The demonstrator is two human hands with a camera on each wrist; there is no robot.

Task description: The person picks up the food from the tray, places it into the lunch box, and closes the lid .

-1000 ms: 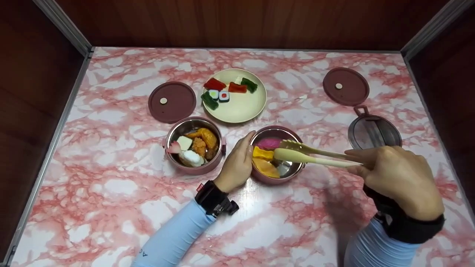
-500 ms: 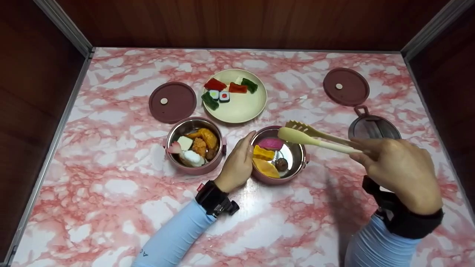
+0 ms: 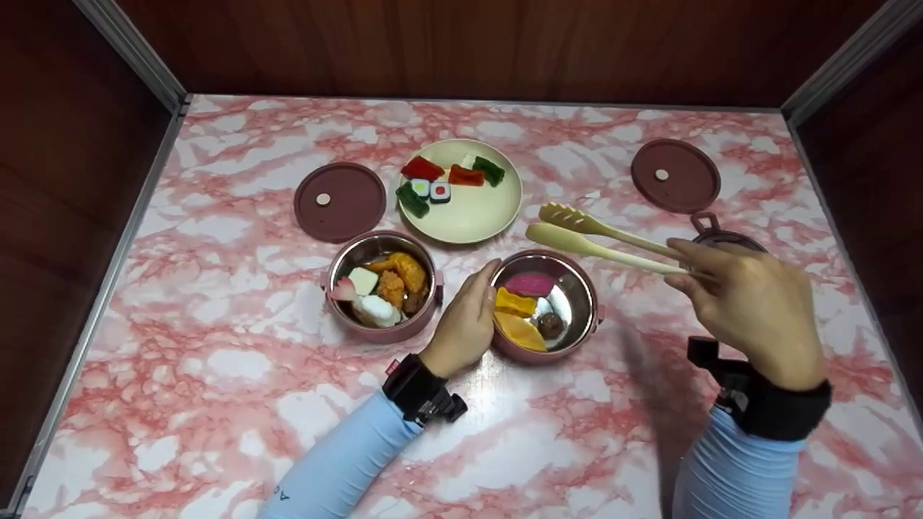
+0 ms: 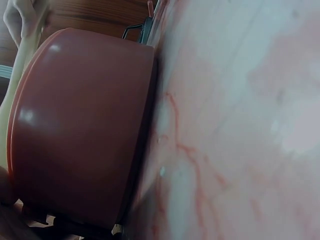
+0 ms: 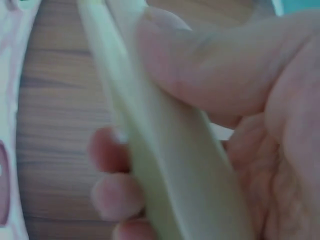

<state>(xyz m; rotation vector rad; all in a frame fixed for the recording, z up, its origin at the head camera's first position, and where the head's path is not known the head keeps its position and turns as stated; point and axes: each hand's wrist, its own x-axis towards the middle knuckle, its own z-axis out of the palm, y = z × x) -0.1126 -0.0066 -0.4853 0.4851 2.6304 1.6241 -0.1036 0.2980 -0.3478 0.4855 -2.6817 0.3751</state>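
My right hand [image 3: 757, 310] grips a pair of pale yellow tongs [image 3: 613, 263], thumb on one arm and fingers around the other in the right wrist view. The tong tips stand slightly apart above the back rim of the right pink pot [image 3: 595, 303], with nothing between them. Against this pot's left side rests my left hand [image 3: 461, 328], its fingers extended. Inside the pot lie a magenta piece [image 3: 530, 285], a wavy yellow piece [image 3: 515, 303], an orange-yellow folded piece [image 3: 520, 333] and a brown ball [image 3: 549, 325]. The left wrist view shows the pot's outer wall [image 4: 85, 125].
The left pink pot [image 3: 382, 335] holds several toy foods. Behind, a cream plate [image 3: 483, 216] carries red and green pieces and two sushi rolls [image 3: 440, 191]. Maroon lids lie at left [image 3: 350, 209] and right [image 3: 681, 180]. A handled dark lid [image 3: 728, 238] is partly behind my right hand.
The tongs have risen out of the right pot and moved back toward the plate, tips apart. The brown ball now shows in the pot. My left hand stays against it.
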